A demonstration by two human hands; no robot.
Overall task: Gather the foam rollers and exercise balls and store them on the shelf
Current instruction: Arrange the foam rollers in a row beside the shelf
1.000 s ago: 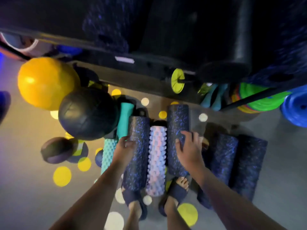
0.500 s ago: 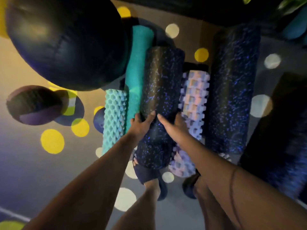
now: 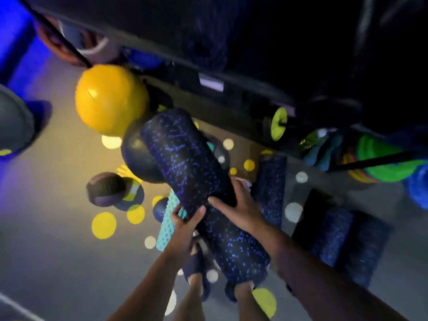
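left grip [image 3: 185, 224] and right grip [image 3: 239, 210] clasped one speckled roller [image 3: 185, 163]; yellow ball [image 3: 111, 98] and teal roller [image 3: 165, 230] lay unshelved on the floor [image 3: 46, 239].

Location type: gym or fitness studio. Indicators: a yellow exercise ball [image 3: 111, 98], a dark ball [image 3: 139, 156] and a small medicine ball [image 3: 105, 192]; speckled foam rollers [image 3: 342, 239] lying on a grey floor [image 3: 46, 251] marked with yellow and white dots; a dark storage rack [image 3: 208, 72]; stacked coloured discs [image 3: 379, 163], probably weight plates, though blurred.
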